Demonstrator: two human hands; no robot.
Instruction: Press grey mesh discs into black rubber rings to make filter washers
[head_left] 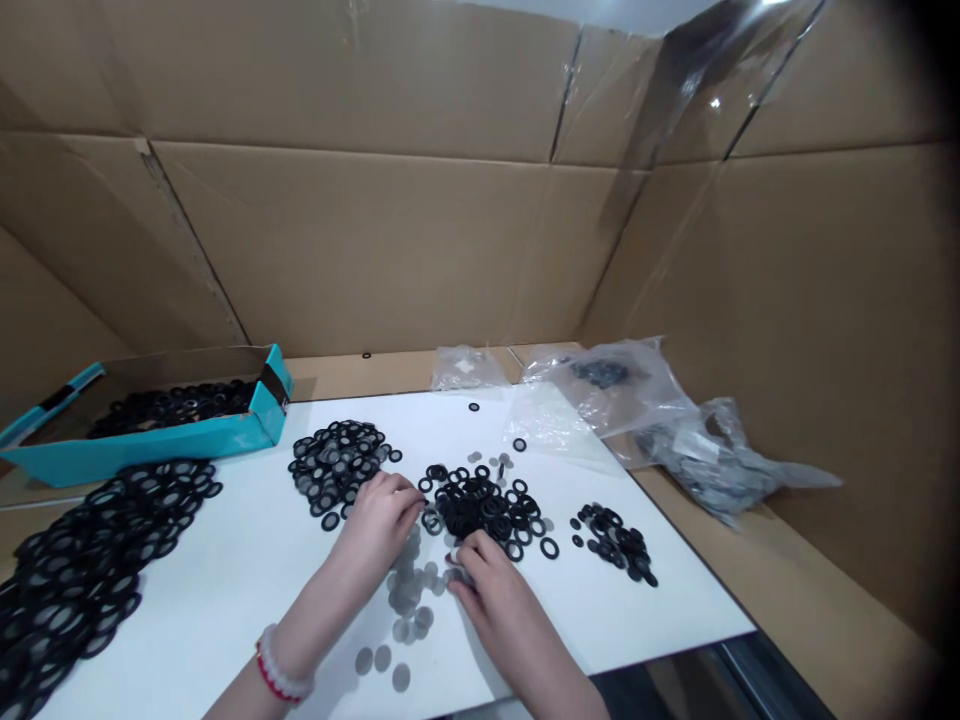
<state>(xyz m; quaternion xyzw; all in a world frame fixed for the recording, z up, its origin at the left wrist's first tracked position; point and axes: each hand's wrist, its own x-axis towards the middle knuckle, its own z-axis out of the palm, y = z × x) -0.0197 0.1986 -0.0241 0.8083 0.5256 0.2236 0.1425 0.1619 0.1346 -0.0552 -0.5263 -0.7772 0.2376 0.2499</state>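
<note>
My left hand [379, 520] rests on the white board with its fingertips closed together, touching the edge of a heap of black rubber rings [472, 510]. My right hand [491, 600] sits just below that heap, its fingertips among scattered grey mesh discs [405, 610]. Anything small in either hand's fingers is hidden. Black rings fitted with grey mesh centres form a pile [337, 465] beyond my left hand, and a wide spread of them [82, 590] covers the board's left side.
A teal box [142, 450] of fitted rings stands at the far left. A smaller cluster of black rings [611, 540] lies to the right. Clear plastic bags [607, 385] lie behind the white board [247, 600], and cardboard walls [300, 240] surround the bench.
</note>
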